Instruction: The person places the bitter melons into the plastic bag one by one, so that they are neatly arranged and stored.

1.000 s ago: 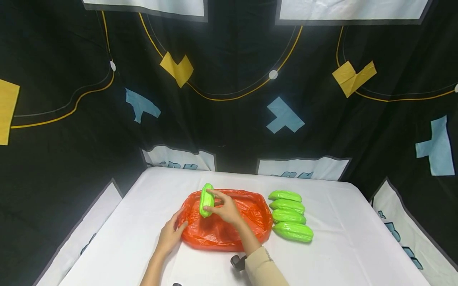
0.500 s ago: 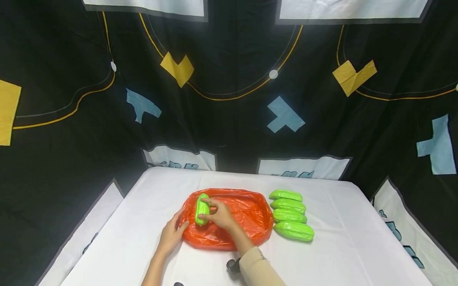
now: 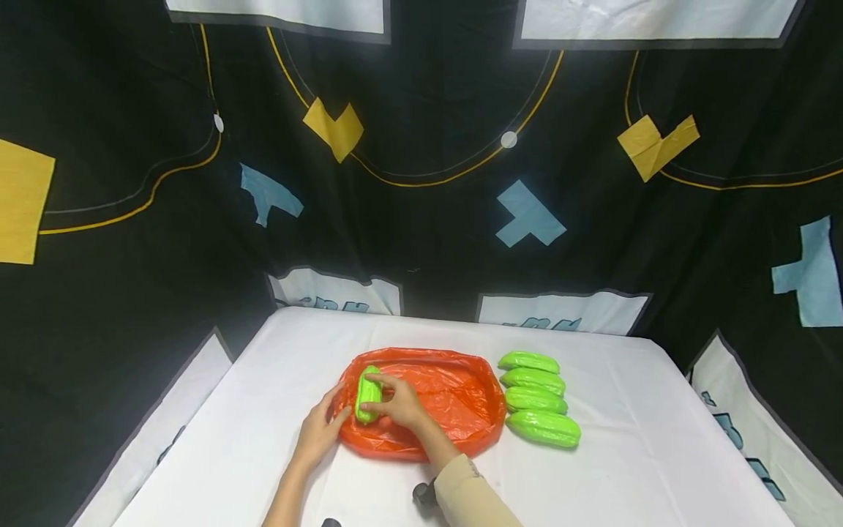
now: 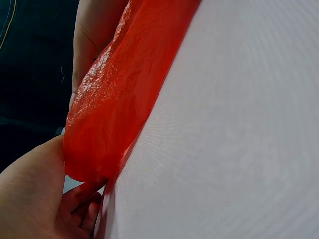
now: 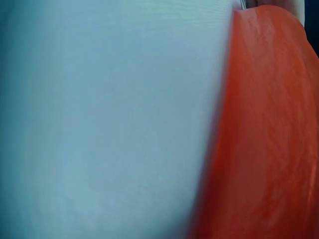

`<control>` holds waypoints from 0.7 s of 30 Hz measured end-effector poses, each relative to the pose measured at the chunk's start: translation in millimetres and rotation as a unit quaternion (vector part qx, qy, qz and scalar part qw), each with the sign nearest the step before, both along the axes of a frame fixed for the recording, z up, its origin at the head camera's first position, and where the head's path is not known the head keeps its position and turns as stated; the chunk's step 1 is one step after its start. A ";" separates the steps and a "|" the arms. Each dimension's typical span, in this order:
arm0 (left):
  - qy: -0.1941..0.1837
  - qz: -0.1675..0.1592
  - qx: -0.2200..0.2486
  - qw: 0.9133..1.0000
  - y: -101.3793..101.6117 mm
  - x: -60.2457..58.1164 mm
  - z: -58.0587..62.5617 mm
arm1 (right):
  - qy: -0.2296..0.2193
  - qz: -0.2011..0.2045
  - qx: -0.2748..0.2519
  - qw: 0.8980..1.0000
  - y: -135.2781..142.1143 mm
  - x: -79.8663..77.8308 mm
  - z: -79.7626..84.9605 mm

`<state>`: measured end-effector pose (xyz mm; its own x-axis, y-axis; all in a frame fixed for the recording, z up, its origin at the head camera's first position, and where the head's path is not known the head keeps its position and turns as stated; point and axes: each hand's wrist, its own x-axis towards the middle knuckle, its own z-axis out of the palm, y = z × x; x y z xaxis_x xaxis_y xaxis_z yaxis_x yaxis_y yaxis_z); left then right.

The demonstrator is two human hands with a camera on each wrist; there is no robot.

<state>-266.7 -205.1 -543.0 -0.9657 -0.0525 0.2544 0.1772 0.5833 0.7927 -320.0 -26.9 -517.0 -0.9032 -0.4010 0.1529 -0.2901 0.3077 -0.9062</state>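
A glossy red plastic bag [image 3: 454,410] lies spread in a shallow bowl shape on the white table. My right hand [image 3: 398,404] reaches over its left part and pinches a ridged bright-green gourd [image 3: 368,396] between thumb and fingers, the gourd's long side pointing away from me. At the bag's left edge is my left hand [image 3: 319,430]. The left wrist view shows its thumb passing behind the edge of the red bag [image 4: 114,94], with the fingers [image 4: 89,214] on the outer side. The right wrist view shows the bag [image 5: 269,124] and the tabletop, with the gourd hidden.
Several matching green gourds [image 3: 535,399] lie in a column just right of the bag. A small dark object [image 3: 424,493] sits by my right wrist, and another dark piece [image 3: 331,522] at the bottom edge. A black curtain [image 3: 421,241] stands behind the white table [image 3: 612,439].
My right hand has moved down and to the left with the gourd, bringing it lower within the bag near the left hand. The left hand stays at the edge.
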 end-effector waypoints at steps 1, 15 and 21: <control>-0.001 0.000 -0.001 1.000 0.4 0.3 0.0 | 0.002 0.001 0.004 1.000 -0.5 0.7 -0.4; 0.004 0.000 0.000 1.000 0.5 0.2 1.6 | -0.029 0.010 0.001 1.000 -4.4 -0.5 -4.2; 0.005 0.001 -0.003 1.000 -0.5 -1.6 -0.1 | -0.027 0.012 0.002 1.000 -3.7 0.3 -2.4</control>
<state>-268.3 -205.7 -543.1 -0.9631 -0.0537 0.2636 0.1827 0.5884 0.7877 -319.7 -30.6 -519.4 -0.8999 -0.4238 0.1030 -0.2484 0.3038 -0.9198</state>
